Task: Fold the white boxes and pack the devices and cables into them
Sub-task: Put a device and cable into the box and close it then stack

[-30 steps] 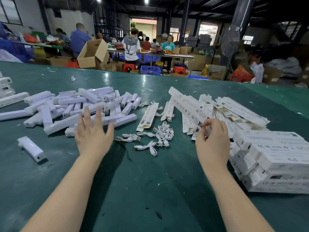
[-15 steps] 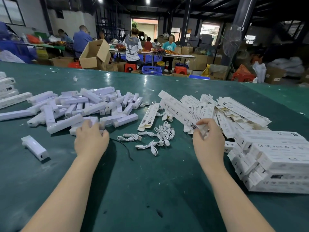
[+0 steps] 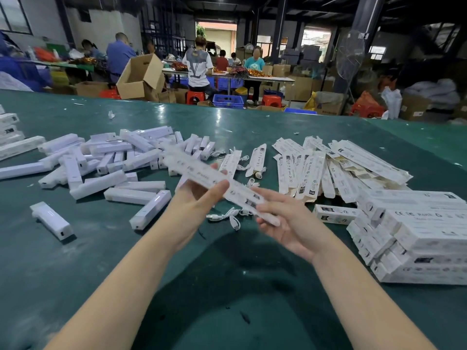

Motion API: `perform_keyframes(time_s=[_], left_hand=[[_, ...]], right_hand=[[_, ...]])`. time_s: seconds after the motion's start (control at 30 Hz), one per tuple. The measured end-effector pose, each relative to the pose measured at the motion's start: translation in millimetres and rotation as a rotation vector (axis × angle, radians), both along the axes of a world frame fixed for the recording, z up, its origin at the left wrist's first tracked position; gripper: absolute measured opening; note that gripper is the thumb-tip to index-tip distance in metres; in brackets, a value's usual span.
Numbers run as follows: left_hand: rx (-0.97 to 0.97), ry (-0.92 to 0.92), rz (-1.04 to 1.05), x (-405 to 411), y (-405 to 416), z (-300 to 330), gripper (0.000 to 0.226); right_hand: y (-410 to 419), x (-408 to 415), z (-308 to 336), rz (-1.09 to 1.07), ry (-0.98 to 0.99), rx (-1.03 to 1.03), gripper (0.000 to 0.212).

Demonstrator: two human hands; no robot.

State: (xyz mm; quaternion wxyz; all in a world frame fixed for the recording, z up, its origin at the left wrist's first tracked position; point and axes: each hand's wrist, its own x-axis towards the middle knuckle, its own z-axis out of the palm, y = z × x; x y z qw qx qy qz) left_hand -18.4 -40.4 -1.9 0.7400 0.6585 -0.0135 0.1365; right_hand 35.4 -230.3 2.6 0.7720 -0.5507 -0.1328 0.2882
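Observation:
A flat, unfolded white box [image 3: 202, 174], blurred with motion, is held in the air above the green table [image 3: 227, 286]. My left hand [image 3: 194, 200] grips its middle with the thumb on top. My right hand [image 3: 285, 221] holds its near end between thumb and fingers. White devices [image 3: 113, 157] lie in a heap on the left. Several white cables [image 3: 227, 215] lie under my hands. More flat boxes [image 3: 328, 168] are fanned out on the right.
A stack of folded white boxes [image 3: 417, 236] stands at the right edge. One lone device [image 3: 51, 219] lies near left. More boxes [image 3: 10, 137] sit at the far left. Beyond the table are people, cardboard cartons [image 3: 141, 77] and crates.
My right hand pulled one flat box from the right pile toward the middle. My left hand left the device heap, came over and took hold of the same box. Both hands are raised now.

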Motion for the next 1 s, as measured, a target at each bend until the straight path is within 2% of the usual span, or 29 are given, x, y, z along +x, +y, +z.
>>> perform_keyframes(time_s=[0.07,0.2,0.33,0.43,0.5,0.57,0.63,0.73,0.83,0.9,1.0], left_hand=[[-0.177,-0.021,-0.018,0.5,-5.7,-1.1,0.068],[-0.379,-0.009,0.134,5.3,-2.5,-2.9,0.038],[-0.465,0.041,0.189,9.1,1.6,-2.5,0.043],[-0.545,0.048,0.198,7.9,1.6,0.8,0.052],[-0.602,0.056,0.214,7.8,2.2,1.4,0.047],[-0.659,0.08,0.228,8.1,2.7,2.5,0.037],[-0.684,0.104,0.229,7.5,2.2,3.8,0.03],[-0.682,0.109,0.208,6.3,-0.2,4.2,0.031],[-0.682,0.081,0.186,6.1,-0.4,4.2,0.035],[-0.673,0.071,0.181,6.1,0.6,3.9,0.038],[-0.645,0.042,0.159,5.9,-0.1,1.3,0.045]], right_hand=[[4.7,-6.0,-0.9,0.105,-0.053,-0.064,0.032],[8.2,-10.8,0.5,0.121,-0.026,-0.031,0.026],[8.8,-12.2,2.3,0.146,-0.059,-0.041,0.029],[10.6,-14.6,2.4,0.135,-0.103,-0.05,0.043],[11.1,-14.9,1.0,0.087,-0.169,-0.066,0.044],[10.4,-14.5,-0.3,0.046,-0.279,-0.105,0.034],[9.1,-13.4,-0.7,0.026,-0.364,-0.122,0.025],[8.6,-14.2,1.5,0.038,-0.347,-0.076,0.019],[9.6,-15.4,2.4,0.011,-0.3,-0.065,0.031],[9.3,-14.4,0.7,-0.023,-0.278,-0.06,0.032],[9.2,-12.7,-1.6,-0.051,-0.253,-0.055,0.011]])
